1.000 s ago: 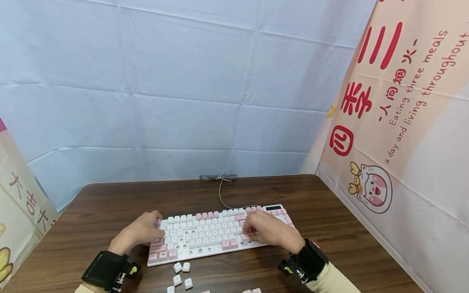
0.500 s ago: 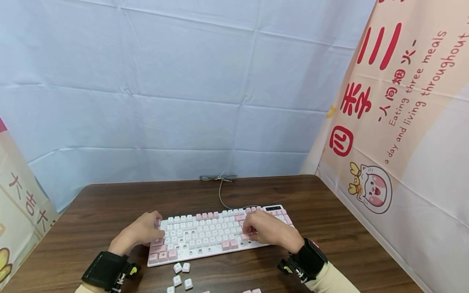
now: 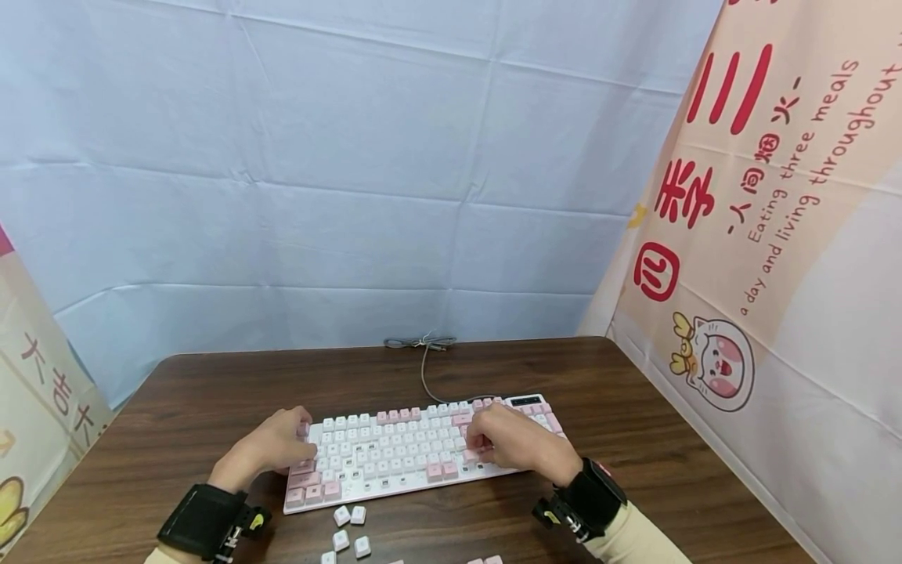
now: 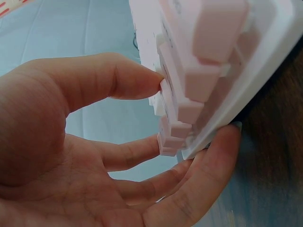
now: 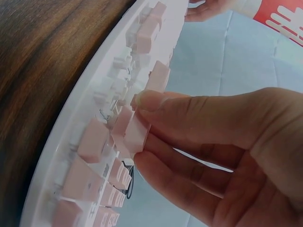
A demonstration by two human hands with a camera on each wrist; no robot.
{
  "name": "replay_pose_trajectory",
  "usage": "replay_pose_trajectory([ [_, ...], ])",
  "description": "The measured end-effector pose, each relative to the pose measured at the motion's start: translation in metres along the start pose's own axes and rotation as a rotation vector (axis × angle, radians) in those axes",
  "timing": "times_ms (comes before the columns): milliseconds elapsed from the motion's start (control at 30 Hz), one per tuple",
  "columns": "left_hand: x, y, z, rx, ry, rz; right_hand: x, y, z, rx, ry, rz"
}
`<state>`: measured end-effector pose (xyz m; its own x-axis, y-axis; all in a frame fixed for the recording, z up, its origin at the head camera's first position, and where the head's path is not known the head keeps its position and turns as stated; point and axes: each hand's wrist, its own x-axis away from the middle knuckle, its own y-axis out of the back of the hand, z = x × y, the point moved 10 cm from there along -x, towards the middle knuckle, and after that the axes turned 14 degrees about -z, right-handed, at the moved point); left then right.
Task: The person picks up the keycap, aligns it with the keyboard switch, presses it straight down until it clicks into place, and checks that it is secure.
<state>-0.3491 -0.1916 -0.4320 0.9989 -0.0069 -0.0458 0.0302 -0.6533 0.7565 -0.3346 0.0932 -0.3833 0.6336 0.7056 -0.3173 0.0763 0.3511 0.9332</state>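
A white and pink keyboard point(image 3: 395, 450) lies at a slant on the wooden table. My left hand point(image 3: 271, 441) holds its left end. In the left wrist view the thumb point(image 4: 137, 85) presses the side of the pink keycaps point(image 4: 199, 82), while the fingers reach round the keyboard's edge. Over the right part of the keyboard is my right hand point(image 3: 517, 439). Its thumb and fingers pinch a long pink keycap point(image 5: 137, 130), close over the key rows. Bare switches point(image 5: 106, 97) show beside it. In the head view that keycap is mostly hidden behind the fingers.
Several loose white keycaps point(image 3: 341, 539) lie in front of the keyboard, and pink ones point(image 3: 486, 560) at the frame's bottom edge. A tied grey cable point(image 3: 423, 368) runs to the table's back. Cloth hangs behind point(image 3: 352, 196) and on the right point(image 3: 775, 313).
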Motion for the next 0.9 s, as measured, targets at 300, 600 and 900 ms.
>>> replay_pose_trajectory([
  [300,0.0005,0.0007,-0.002,-0.005,-0.004,0.001,-0.0028,-0.0025,-0.0004,0.01,0.0,0.0],
  [600,0.002,0.0013,-0.0025,-0.002,0.001,-0.004,-0.0044,-0.0036,0.0023,0.008,0.027,-0.01],
  [900,0.0006,0.0015,-0.0016,-0.024,0.001,-0.008,-0.0059,-0.0074,0.0006,0.01,0.021,-0.008],
])
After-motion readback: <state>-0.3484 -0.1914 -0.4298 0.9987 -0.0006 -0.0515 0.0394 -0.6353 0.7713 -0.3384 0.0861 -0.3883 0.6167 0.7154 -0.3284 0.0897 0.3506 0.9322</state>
